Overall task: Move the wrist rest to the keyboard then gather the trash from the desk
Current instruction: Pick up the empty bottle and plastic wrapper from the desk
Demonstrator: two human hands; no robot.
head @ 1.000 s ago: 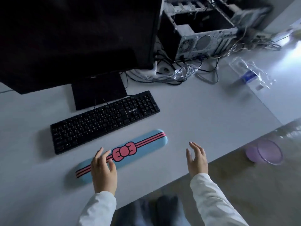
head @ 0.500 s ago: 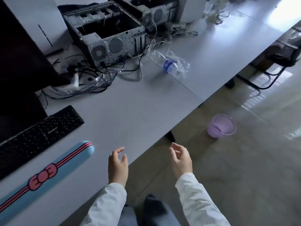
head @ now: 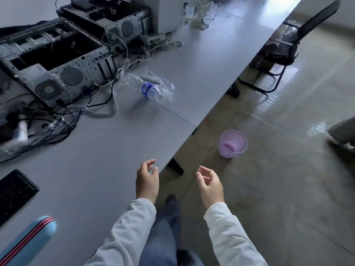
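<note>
While both arms in white sleeves reach forward, the left hand (head: 147, 180) hangs over the worktop's (head: 107, 169) near edge and the right hand (head: 210, 184) over the floor beyond it, each with fingers loosely curled apart and holding nothing. At the lower left the blue wrist rest (head: 30, 239) lies just beside the keyboard (head: 14, 191), both cut by the frame. A wide bare stretch of worktop runs ahead of the hands. On the floor near the worktop's edge stands a purple bin (head: 232, 144). Farther on, a crushed clear bottle (head: 148, 86) lies amid clear plastic wrap, beside open computer cases (head: 63, 60) and tangled cables (head: 63, 116). A chair (head: 284, 47) stands at the far side.
</note>
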